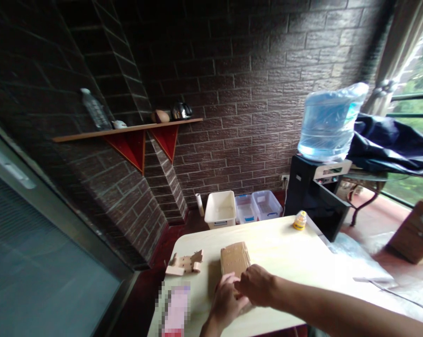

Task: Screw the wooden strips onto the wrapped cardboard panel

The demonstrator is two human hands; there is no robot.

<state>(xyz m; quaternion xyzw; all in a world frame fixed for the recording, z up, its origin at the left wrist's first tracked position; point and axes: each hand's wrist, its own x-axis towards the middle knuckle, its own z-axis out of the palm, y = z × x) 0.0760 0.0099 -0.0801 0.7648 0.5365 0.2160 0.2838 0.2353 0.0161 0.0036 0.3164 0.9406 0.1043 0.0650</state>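
A tan cardboard box [235, 259] lies on the pale table [271, 241] in front of me. My left hand [229, 297] is at its near end, fingers curled over and pressed against it. Just to the right, my right hand [256, 284] is closed in a fist-like pinch, touching or nearly touching my left fingers. Whatever sits between the right fingers is hidden. To the left of the box is a small wooden assembly [186, 263] with pegs and rounded pieces. A pinkish flat item [177, 309], blurred by pixels, lies at the left table edge.
A small yellow-labelled bottle [300, 220] stands near the far right corner. Beyond the table are a cream bin [220, 208] and two clear plastic bins [266, 204]. A water dispenser [317, 192] stands at right, its lower door open. A wall shelf [137, 130] hangs at left.
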